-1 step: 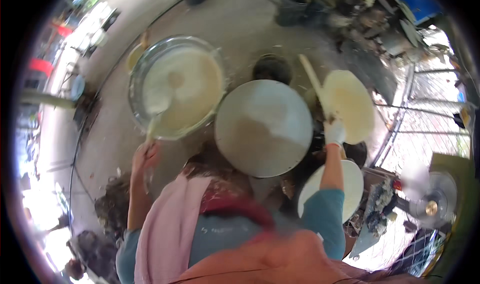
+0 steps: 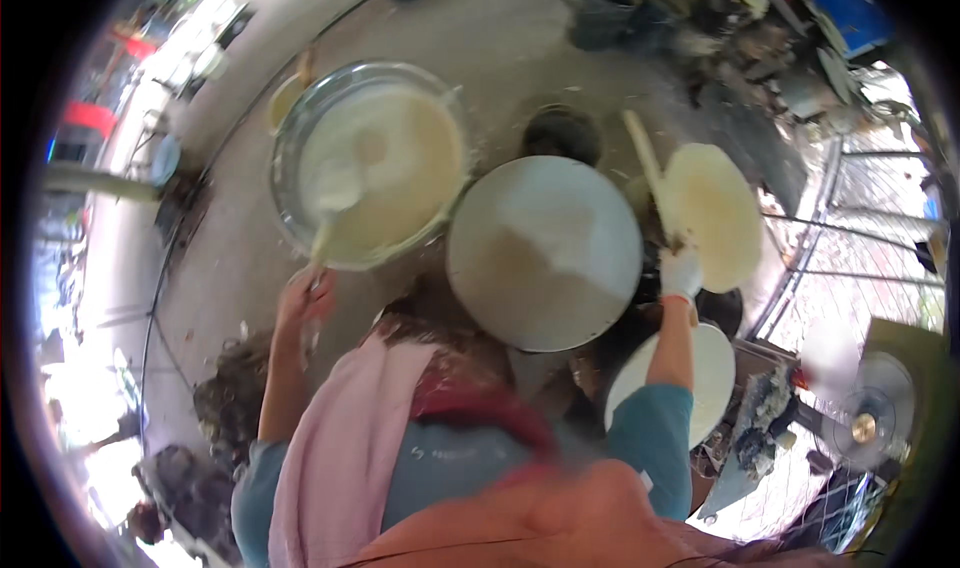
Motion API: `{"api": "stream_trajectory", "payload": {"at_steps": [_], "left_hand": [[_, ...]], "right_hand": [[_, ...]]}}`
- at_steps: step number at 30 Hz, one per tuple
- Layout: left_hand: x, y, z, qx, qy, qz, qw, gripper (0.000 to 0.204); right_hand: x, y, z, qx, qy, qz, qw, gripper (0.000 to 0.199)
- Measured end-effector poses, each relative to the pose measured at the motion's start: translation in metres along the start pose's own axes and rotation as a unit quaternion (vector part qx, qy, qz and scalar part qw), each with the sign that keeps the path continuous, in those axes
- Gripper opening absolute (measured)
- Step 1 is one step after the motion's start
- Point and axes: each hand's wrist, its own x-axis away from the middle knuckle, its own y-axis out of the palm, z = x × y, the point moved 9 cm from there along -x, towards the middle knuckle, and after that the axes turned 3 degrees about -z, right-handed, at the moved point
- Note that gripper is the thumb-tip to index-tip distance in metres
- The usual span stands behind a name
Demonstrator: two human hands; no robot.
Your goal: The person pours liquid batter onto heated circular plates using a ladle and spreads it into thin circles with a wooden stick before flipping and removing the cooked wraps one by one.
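Observation:
A wide metal basin [image 2: 283,183] holds cream-coloured batter [image 2: 410,183] at the left. My left hand [image 2: 312,293] is closed around the handle of a pale ladle [image 2: 338,190], whose bowl rests in the batter. At centre lies a round, flat, whitish griddle-like surface [image 2: 590,288] with a darker patch. To its right, my right hand [image 2: 680,271], in a white glove, is closed on a long pale wooden stick [image 2: 646,158]. Just beside that hand is a flat, round, pale-yellow disc [image 2: 715,213]; whether the hand touches it I cannot tell.
Another whitish round surface [image 2: 712,388] lies partly under my right forearm. Beyond the griddle stands a dark round pot [image 2: 560,136]. A fan [image 2: 865,423] is at the right, by wire mesh. Dark buckets [image 2: 603,10] and piled clutter occupy the far right.
The whole view has shifted slightly, so things appear farther right. The ladle's bowl sits a little farther up and right within the batter. My right hand keeps its hold.

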Motion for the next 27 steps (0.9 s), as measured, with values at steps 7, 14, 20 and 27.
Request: {"api": "stream_trajectory", "payload": {"at_steps": [7,14,20,27], "left_hand": [[-0.101,-0.098,-0.041,-0.809,-0.022,-0.039,0.586,0.022],[-0.254,-0.134,-0.051,-0.693,-0.012,-0.019,0.72,0.018],[-0.26,-0.19,-0.124,-0.794,0.206,-0.295,0.489,0.021],[-0.125,-0.204,-0.191,-0.23,-0.236,-0.234,0.915,0.035]], "right_hand": [[0.18,-0.017,-0.11,-0.276,0.101,0.005,0.956,0.053],[0.34,0.046,-0.196,-0.345,0.238,0.018,0.908,0.047],[0.401,0.099,-0.244,-0.432,0.255,-0.03,0.865,0.046],[0.488,0.176,-0.303,-0.503,0.265,-0.185,0.802,0.049]]}}
